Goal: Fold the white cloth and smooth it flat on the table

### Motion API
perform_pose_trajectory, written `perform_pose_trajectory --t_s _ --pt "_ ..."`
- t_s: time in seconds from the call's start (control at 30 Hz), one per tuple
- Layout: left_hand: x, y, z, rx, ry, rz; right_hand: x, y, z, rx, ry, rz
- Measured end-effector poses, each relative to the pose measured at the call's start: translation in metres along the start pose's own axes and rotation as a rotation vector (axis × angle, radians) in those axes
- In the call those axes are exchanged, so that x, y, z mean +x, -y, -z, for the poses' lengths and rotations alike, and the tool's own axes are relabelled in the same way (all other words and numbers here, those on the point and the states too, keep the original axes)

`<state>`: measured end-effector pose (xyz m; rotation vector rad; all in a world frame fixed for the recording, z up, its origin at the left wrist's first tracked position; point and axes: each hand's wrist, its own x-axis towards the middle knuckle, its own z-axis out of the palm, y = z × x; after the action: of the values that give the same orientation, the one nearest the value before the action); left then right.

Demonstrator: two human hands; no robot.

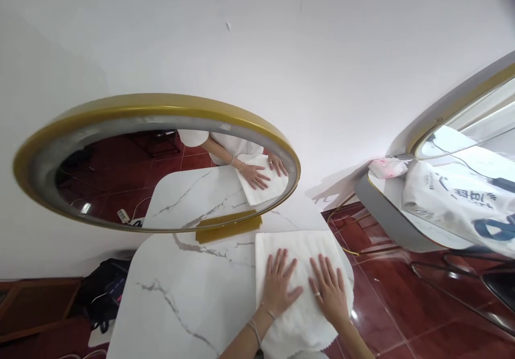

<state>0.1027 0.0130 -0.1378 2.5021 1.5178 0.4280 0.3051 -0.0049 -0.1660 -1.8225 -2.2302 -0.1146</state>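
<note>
A white cloth (pixel 300 316) is spread out on the right part of the white marble-patterned tabletop (pixel 189 294), reaching over to its right edge. On the cloth's left half lies my left hand (pixel 278 289), palm down with the fingers spread. My right hand (pixel 330 292), wearing a ring, rests flat on the right half, its fingers also apart. Neither hand grips anything. Behind the table, an oval mirror (pixel 161 104) with a gold frame reflects both hands and the cloth.
A gold stand (pixel 229 229) sits under the mirror at the wall. To the right, a second table (pixel 396 227) bears a white printed bag (pixel 450 198) and a tissue pack (pixel 388 167). A black bag (pixel 107 289) is on the left, beyond the table edge.
</note>
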Motion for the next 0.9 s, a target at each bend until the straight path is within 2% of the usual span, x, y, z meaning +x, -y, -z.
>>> perform_pose_trajectory --t_s 0.1,0.2,0.3,0.37,0.5,0.67,0.77,0.9 --pt "0.010 0.009 -0.002 -0.020 -0.002 -0.019 0.009 -0.003 -0.009 -0.011 -0.008 -0.008" --pt "0.044 0.019 -0.004 -0.058 0.012 -0.026 0.037 -0.014 -0.021 -0.028 0.006 -0.021" --pt "0.073 0.025 -0.005 -0.072 0.038 0.064 0.071 -0.024 -0.031 -0.038 0.012 -0.025" --pt "0.077 0.023 -0.006 -0.076 0.046 0.135 0.088 -0.027 -0.035 -0.029 -0.011 -0.017" --pt "0.041 0.014 -0.003 -0.123 0.019 0.064 0.093 -0.028 -0.039 0.061 -0.124 0.009" --pt "-0.018 0.011 0.012 -0.140 0.005 0.061 0.054 -0.010 -0.039 0.114 -0.178 0.041" --pt "-0.047 0.016 0.016 -0.116 -0.012 0.086 0.036 0.016 -0.040 0.110 -0.147 0.084" --pt "-0.088 0.035 0.023 -0.026 -0.054 0.190 0.035 0.069 -0.044 0.144 -0.089 0.155"
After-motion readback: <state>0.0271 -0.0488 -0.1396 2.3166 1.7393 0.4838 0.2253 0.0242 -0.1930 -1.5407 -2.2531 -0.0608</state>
